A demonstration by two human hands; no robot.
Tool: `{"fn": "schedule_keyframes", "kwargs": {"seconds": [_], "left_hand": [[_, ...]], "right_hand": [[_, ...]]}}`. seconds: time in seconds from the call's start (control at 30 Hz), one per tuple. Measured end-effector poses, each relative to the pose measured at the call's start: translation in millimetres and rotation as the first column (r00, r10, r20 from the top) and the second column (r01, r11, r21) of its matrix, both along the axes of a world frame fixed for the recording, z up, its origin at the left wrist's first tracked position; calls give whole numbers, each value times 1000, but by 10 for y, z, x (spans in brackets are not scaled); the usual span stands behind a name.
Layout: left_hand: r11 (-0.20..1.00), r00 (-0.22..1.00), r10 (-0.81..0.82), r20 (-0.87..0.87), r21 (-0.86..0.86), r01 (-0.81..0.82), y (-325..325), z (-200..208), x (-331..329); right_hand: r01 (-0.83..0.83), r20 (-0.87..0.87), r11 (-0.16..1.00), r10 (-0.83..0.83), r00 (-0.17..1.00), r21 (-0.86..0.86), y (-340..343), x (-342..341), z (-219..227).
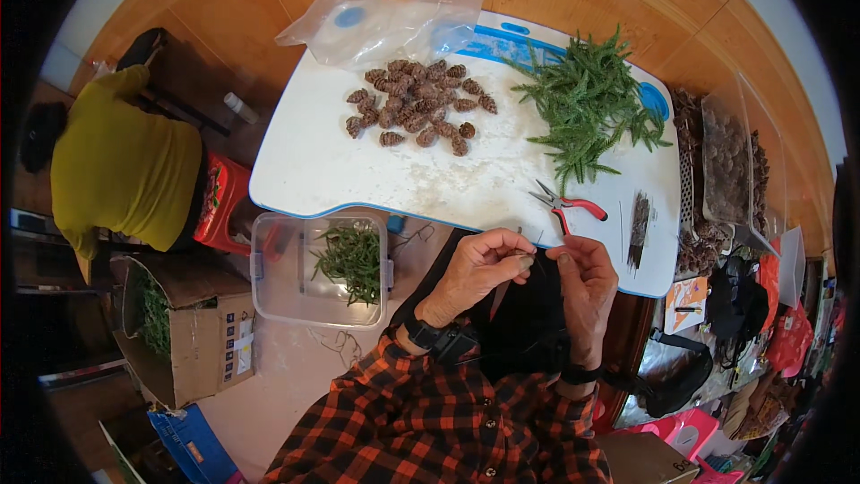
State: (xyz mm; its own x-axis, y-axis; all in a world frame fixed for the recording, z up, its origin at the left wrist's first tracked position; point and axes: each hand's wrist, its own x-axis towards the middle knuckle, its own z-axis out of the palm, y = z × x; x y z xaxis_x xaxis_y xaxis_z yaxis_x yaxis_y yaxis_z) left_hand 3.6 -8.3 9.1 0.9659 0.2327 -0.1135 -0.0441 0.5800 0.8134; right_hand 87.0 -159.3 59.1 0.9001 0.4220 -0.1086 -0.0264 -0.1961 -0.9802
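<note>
At the near edge of our white, blue-rimmed table (313, 170), both our hands close into fine pinches.

Our left hand (484, 269) presses thumb to forefinger, and our right hand (589, 282) does likewise just beside it, apparently for close control; whatever either grips is too small for us to tell. Needle-nose pliers (557, 202) with red handles lie open just beyond, seemingly for easy reach, with thin dark wires (639, 231) to their right. Farther back we have brown cones (414, 106) and needle-leaved green sprigs (587, 94) in separate heaps, likely to keep them sorted.
</note>
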Motion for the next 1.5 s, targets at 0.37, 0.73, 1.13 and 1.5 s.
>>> {"fn": "schedule_keyframes", "kwargs": {"seconds": [0.37, 0.73, 1.13, 1.5], "left_hand": [[994, 994, 113, -2, -9, -113, 4, -42, -12], [991, 992, 129, 8, -25, -129, -48, -30, -24], [979, 982, 185, 24, -89, -182, -138, 33, -2], [953, 988, 152, 13, -265, -144, -233, 55, 54]], "right_hand": [[-184, -46, 980, 188, 981, 77, 138, -144, 2], [-179, 61, 974, 172, 983, 137, 147, -174, 3], [-103, 135, 985, 84, 987, 140, 134, -186, -2], [-127, 241, 960, 66, 968, 248, 128, -115, -27]]}}
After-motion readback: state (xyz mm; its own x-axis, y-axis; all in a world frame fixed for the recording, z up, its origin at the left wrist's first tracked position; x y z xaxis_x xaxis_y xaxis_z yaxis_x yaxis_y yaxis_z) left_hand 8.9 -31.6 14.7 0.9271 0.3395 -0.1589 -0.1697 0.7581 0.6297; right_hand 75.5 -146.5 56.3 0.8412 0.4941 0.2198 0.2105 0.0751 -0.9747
